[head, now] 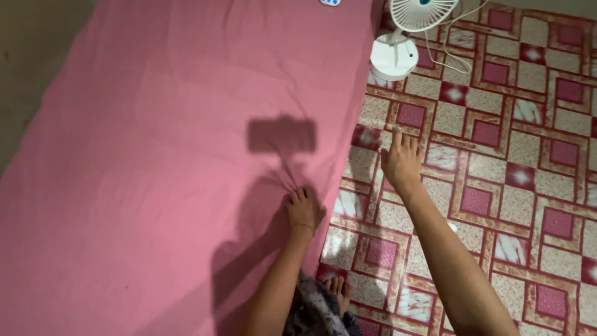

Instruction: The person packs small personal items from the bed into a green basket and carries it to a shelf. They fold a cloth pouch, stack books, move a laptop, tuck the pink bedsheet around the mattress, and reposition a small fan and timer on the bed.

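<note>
Your left hand (303, 208), low in the middle of the frame, is closed on a bunched pinch of the pink sheet (155, 174) at its right edge, with creases fanning out from the grip. Your right hand (401, 160) hangs open, fingers spread, over the patterned floor (516, 186) just beside that edge. The sheet already covers most of the bed, filling the left of the frame; wrinkles remain. A white fan (404, 31) stands at upper right.
</note>
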The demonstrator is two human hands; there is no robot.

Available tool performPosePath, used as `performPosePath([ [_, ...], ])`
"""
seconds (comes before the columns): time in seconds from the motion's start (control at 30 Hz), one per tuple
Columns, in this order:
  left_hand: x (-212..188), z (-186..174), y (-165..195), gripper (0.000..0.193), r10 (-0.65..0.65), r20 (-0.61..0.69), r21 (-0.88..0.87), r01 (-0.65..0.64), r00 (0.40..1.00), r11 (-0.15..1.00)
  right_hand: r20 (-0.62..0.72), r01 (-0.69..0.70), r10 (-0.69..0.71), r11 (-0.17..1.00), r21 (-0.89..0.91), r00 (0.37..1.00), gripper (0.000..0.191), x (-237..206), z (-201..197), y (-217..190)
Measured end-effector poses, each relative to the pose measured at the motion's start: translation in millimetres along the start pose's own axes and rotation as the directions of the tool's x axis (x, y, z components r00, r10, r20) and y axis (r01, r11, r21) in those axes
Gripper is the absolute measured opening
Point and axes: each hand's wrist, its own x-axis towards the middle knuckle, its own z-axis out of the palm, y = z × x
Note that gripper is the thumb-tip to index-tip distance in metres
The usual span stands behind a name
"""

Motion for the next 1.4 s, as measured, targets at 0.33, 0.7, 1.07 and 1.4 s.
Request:
performPosePath([
  [0.33,37,13,29,0.020,0.289,-0.195,0.200,-0.251,0.937,0.947,0.353,0.352,-0.223,0.863,-0.362,0.909,0.060,102,43,-19],
  [0.7,13,56,48,0.016,0.457,0.179,0.605,-0.464,0.871,0.647,0.118,0.103,-0.188,0.854,0.511,0.975,0.051,81,99,-32],
  [1.07,1,89,68,0.014,0.200,0.307,0.485,-0.334,0.930,0.808,0.279,0.120,-0.294,0.854,0.506,0.914,0.050,44,129,-39],
  [1.4,-2,79,65,0.017,0.205,0.189,0.440,-0.270,0.960,0.857,0.199,0.404,-0.442,0.892,0.202,0.875,0.041,54,135,-27],
])
